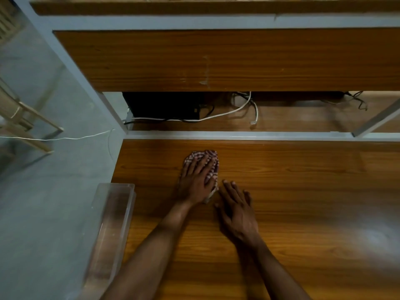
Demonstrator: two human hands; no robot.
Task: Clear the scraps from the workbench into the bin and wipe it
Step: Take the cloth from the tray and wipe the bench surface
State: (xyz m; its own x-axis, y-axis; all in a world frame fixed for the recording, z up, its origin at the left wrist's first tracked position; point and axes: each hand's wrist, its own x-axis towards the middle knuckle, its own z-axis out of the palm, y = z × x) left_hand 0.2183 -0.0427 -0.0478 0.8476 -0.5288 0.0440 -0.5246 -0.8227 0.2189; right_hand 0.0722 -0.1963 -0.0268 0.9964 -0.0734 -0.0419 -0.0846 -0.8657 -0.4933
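Wiping step: left hand (195, 180) pressed flat, fingers extended, on the checked cloth (207, 158) beneath it; right hand (237, 210) open and empty just beside, steadying the desk (303, 191); even pressure and overlapping strokes advisable, clear bin (112, 224) lying left of the hands

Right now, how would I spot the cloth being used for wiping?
Find the wooden workbench nearest the camera. Near its far edge, the left hand presses flat on the cloth. It is the only striped, crumpled thing there; the clear bin at the left edge is rigid and see-through.
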